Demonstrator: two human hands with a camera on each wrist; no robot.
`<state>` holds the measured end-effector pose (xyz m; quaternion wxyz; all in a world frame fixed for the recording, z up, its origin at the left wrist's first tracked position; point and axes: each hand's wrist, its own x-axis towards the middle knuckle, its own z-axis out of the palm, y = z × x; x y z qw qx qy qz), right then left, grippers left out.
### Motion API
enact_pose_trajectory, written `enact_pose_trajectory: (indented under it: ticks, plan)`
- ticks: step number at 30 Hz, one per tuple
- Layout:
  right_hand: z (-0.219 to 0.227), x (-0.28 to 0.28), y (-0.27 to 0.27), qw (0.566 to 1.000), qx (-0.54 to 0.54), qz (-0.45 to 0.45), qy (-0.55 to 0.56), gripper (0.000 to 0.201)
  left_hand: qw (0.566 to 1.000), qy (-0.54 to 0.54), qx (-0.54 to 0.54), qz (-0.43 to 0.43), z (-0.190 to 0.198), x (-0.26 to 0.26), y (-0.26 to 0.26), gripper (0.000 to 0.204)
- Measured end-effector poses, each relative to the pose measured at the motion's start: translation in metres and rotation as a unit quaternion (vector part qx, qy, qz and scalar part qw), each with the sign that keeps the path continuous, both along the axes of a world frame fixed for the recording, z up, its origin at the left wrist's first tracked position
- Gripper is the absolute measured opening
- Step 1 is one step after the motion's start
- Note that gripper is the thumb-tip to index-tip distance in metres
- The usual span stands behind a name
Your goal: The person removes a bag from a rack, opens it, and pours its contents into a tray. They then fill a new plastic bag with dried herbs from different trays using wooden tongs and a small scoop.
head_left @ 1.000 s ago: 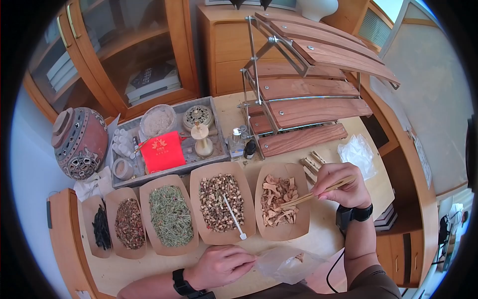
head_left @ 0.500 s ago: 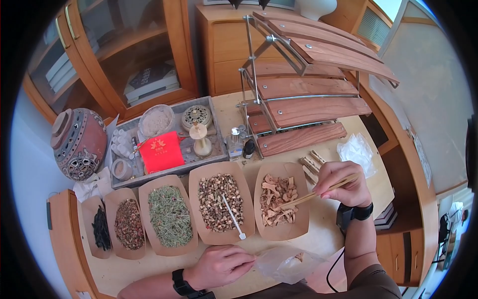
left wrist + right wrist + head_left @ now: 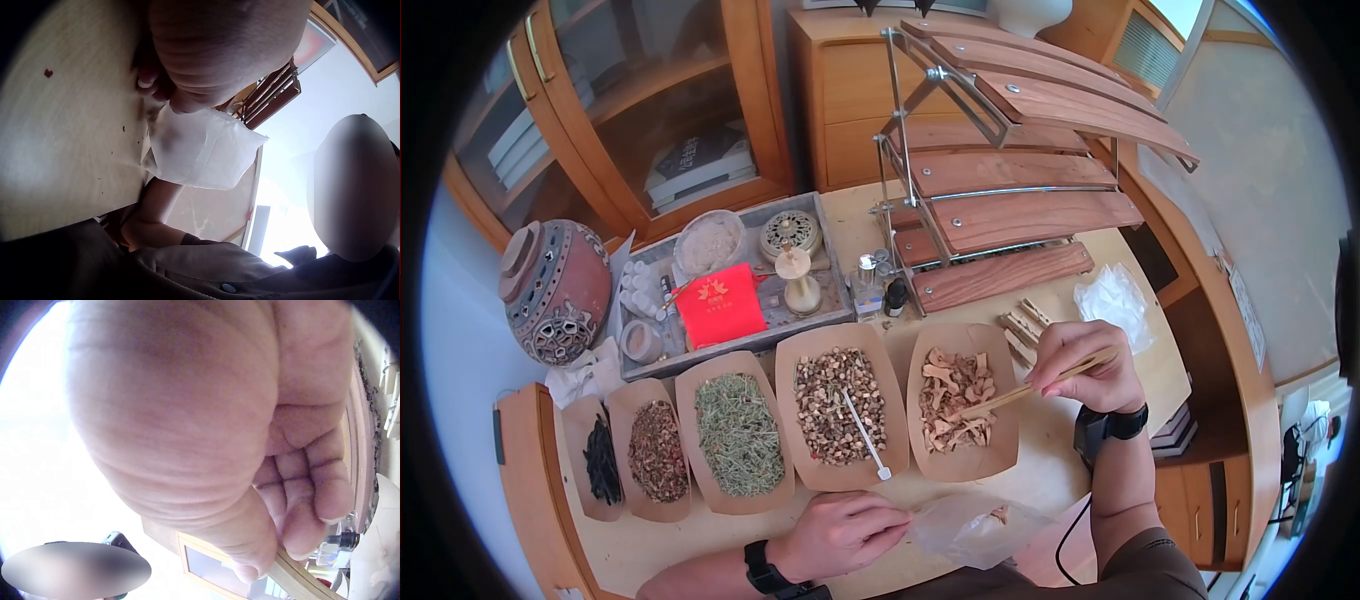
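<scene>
My right hand (image 3: 1092, 368) pinches wooden tweezers (image 3: 1055, 382) between thumb and fingers; in the right wrist view the tweezers (image 3: 289, 575) stick out past the thumb. Their tips rest among pale brown dried chips (image 3: 945, 430) in the rightmost paper tray (image 3: 923, 455). Near the table's front edge, my left hand (image 3: 845, 535) pinches the edge of a translucent white bag (image 3: 960, 535). A small brown piece shows through the bag. From the left wrist, the bag (image 3: 215, 147) hangs beyond the fingers, partly hidden by the hand.
More paper trays (image 3: 778, 480) stand in a row to the left, filled with dried plant matter; a small white scoop (image 3: 865, 440) lies in one. Behind are a grey tray (image 3: 830, 315) with incense ware, small bottles (image 3: 868, 285), a slatted wooden rack (image 3: 1010, 220), clothespins (image 3: 1025, 325) and crumpled plastic (image 3: 1115, 305).
The head view shifts slightly, so the scene sits a little further left. The tweezer tips stay in the chips, and both hands keep their holds.
</scene>
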<state>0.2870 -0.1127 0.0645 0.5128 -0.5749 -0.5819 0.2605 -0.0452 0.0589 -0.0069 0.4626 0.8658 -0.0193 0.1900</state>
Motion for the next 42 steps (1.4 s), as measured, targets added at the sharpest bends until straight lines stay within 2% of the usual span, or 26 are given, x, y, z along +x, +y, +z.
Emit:
enact_pose_trajectory:
  ticks: [35, 37, 42]
  plan:
    - [0.006, -0.001, 0.001, 1.000, 0.010, -0.003, 0.001, 0.013, 0.999, 0.032, 0.009, -0.019, 0.009, 0.002, 0.000, 0.015]
    - [0.004, -0.002, 0.002, 1.000, 0.012, -0.010, -0.001, 0.012, 0.999, 0.049, 0.009, 0.010, 0.008, -0.001, -0.001, 0.014]
    - [0.006, 0.000, -0.005, 1.000, 0.020, 0.007, 0.006, 0.010, 0.999, 0.047, 0.008, 0.020, 0.007, -0.002, -0.003, 0.014]
